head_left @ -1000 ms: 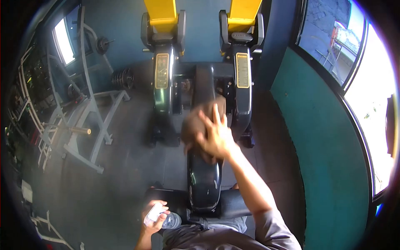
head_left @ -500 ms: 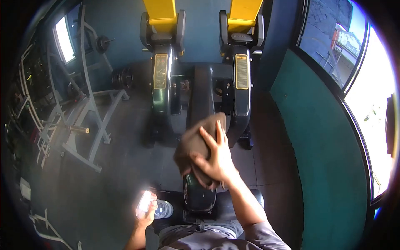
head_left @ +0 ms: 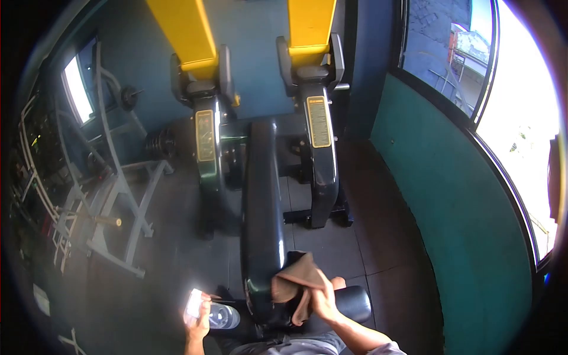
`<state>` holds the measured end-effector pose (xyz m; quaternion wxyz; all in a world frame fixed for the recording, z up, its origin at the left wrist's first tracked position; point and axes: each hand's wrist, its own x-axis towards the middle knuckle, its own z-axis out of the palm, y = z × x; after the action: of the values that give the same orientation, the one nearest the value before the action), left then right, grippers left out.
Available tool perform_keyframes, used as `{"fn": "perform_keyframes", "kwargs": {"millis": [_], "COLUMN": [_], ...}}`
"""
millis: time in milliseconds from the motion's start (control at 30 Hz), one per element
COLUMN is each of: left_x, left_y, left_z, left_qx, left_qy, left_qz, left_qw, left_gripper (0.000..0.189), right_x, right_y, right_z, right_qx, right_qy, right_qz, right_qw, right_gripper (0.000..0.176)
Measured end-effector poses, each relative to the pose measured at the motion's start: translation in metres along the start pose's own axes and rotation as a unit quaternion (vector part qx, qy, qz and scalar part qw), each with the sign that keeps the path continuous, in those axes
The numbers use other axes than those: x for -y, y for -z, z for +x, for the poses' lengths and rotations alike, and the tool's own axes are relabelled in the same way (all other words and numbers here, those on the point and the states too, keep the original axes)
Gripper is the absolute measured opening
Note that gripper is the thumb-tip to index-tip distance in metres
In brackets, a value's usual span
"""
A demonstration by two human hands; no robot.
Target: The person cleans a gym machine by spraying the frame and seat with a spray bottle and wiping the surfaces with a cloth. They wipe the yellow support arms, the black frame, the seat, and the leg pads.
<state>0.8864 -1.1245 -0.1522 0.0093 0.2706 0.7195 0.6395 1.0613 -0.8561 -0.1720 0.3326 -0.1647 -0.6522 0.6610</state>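
Observation:
My right hand (head_left: 323,299) grips a brown cloth (head_left: 297,284). The cloth is bunched and folded, lying against the right side of the near end of the machine's long black central beam (head_left: 264,207). At lower left, my left hand (head_left: 197,319) is closed around the white top of a clear spray bottle (head_left: 223,316), whose body points to the right. Glare washes out part of the white top. A black padded roller (head_left: 355,305) is just right of my right hand.
Two black uprights with yellow pads (head_left: 312,26) and instruction plates (head_left: 319,122) rise ahead. A grey rack (head_left: 121,183) with a bar stands to the left. Along the right runs a green wall (head_left: 449,195) below a window (head_left: 449,53). Dark tiles (head_left: 325,248) cover the floor.
My right hand and the cloth have moved down and toward me, from atop the beam to its near right side. The camera view has shifted, and the bottle now lies more sideways.

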Motion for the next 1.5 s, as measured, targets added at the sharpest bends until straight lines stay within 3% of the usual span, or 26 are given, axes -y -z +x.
{"fn": "perform_keyframes", "kwargs": {"millis": [33, 100, 167, 300, 433, 500, 533, 600, 633, 667, 733, 800, 833, 900, 933, 1000, 1033, 1067, 1133, 1167, 1233, 1267, 1300, 1333, 1367, 1500], "left_x": [0.000, 0.006, 0.006, 0.026, 0.012, 0.013, 0.014, 0.024, 0.028, 0.034, 0.055, 0.055, 0.053, 0.033, 0.023, -0.008, -0.008, -0.003, 0.004, 0.007, 0.014, 0.025, 0.038, 0.054, 0.070, 0.090], "left_y": [0.000, 0.000, -0.004, 0.005, 0.003, -0.013, -0.020, -0.011, -0.008, -0.007, -0.004, -0.002, -0.003, -0.012, -0.018, -0.035, -0.029, -0.022, -0.020, -0.024, -0.023, -0.018, -0.009, 0.000, 0.008, 0.013], "left_z": [0.006, 0.018, 0.030, 0.051, 0.062, 0.066, 0.067, 0.061, 0.066, 0.068, 0.045, 0.035, 0.037, 0.046, 0.049, 0.062, 0.061, 0.060, 0.064, 0.064, 0.064, 0.060, 0.055, 0.051, 0.049, 0.048], "left_qx": [0.002, 0.001, -0.006, -0.006, 0.004, -0.044, -0.065, -0.073, -0.080, -0.084, -0.150, -0.136, -0.130, -0.099, -0.105, -0.108, -0.091, -0.076, -0.078, -0.093, -0.105, -0.104, -0.100, -0.098, -0.099, -0.110], "left_qy": [-0.003, 0.023, 0.030, 0.035, 0.083, 0.043, 0.044, 0.109, 0.115, 0.126, 0.228, 0.261, 0.265, 0.235, 0.223, 0.191, 0.200, 0.207, 0.249, 0.287, 0.323, 0.320, 0.318, 0.312, 0.304, 0.255], "left_qz": [0.016, 0.020, 0.052, 0.109, 0.270, 0.253, 0.225, 0.197, 0.181, 0.165, 0.119, 0.173, 0.195, 0.188, 0.182, 0.221, 0.232, 0.241, 0.248, 0.248, 0.240, 0.231, 0.222, 0.212, 0.199, 0.175], "left_qw": [1.000, 1.000, 0.998, 0.993, 0.959, 0.966, 0.971, 0.972, 0.973, 0.975, 0.954, 0.940, 0.935, 0.949, 0.952, 0.950, 0.947, 0.945, 0.933, 0.920, 0.909, 0.913, 0.916, 0.921, 0.926, 0.944], "left_gripper": [0.024, 0.026, 0.032, 0.028, 0.022, 0.021, 0.021, 0.025, 0.026, 0.028, 0.035, 0.037, 0.038, 0.035, 0.034, 0.030, 0.031, 0.032, 0.036, 0.038, 0.043, 0.045, 0.048, 0.051, 0.054, 0.060], "right_x": [-0.013, -0.028, -0.059, -0.034, 0.082, 0.105, 0.115, 0.109, 0.088, 0.093, 0.092, 0.085, 0.085, 0.047, 0.036, 0.018, -0.028, 0.001, -0.014, -0.038, -0.028, -0.031, -0.034, -0.030, -0.060, -0.043], "right_y": [0.012, 0.034, 0.071, 0.101, 0.066, 0.051, 0.037, -0.001, -0.016, -0.020, -0.022, -0.016, -0.010, 0.000, 0.007, 0.029, 0.052, 0.050, 0.074, 0.087, 0.091, 0.089, 0.087, 0.082, 0.082, 0.073], "right_z": [0.004, 0.018, 0.051, 0.185, 0.407, 0.523, 0.562, 0.628, 0.658, 0.660, 0.645, 0.624, 0.616, 0.611, 0.596, 0.558, 0.570, 0.505, 0.460, 0.452, 0.417, 0.436, 0.443, 0.447, 0.461, 0.534], "right_qx": [-0.075, -0.262, -0.285, -0.219, -0.213, -0.123, -0.093, -0.121, -0.178, -0.168, -0.183, -0.171, -0.159, -0.172, -0.170, -0.176, -0.124, -0.201, -0.255, -0.239, -0.237, -0.231, -0.226, -0.249, -0.226, -0.235], "right_qy": [-0.118, -0.142, -0.056, 0.167, 0.345, 0.395, 0.346, 0.362, 0.422, 0.448, 0.360, 0.335, 0.335, 0.456, 0.426, 0.342, 0.255, 0.167, 0.123, 0.195, 0.302, 0.235, 0.278, 0.330, 0.334, 0.339], "right_qz": [0.076, 0.047, 0.088, 0.013, -0.034, -0.062, -0.066, -0.117, -0.164, -0.190, -0.189, -0.187, -0.195, -0.211, -0.206, -0.155, -0.064, 0.014, 0.110, 0.210, 0.081, 0.070, -0.189, -0.415, -0.530, -0.585], "right_qw": [0.987, 0.953, 0.953, 0.961, 0.914, 0.908, 0.931, 0.917, 0.874, 0.857, 0.895, 0.908, 0.908, 0.848, 0.864, 0.910, 0.957, 0.965, 0.953, 0.928, 0.920, 0.942, 0.914, 0.810, 0.746, 0.699], "right_gripper": [0.043, 0.044, 0.047, 0.043, 0.041, 0.048, 0.051, 0.060, 0.067, 0.071, 0.070, 0.064, 0.064, 0.057, 0.053, 0.045, 0.047, 0.049, 0.045, 0.046, 0.038, 0.042, 0.056, 0.070, 0.101, 0.100]}}
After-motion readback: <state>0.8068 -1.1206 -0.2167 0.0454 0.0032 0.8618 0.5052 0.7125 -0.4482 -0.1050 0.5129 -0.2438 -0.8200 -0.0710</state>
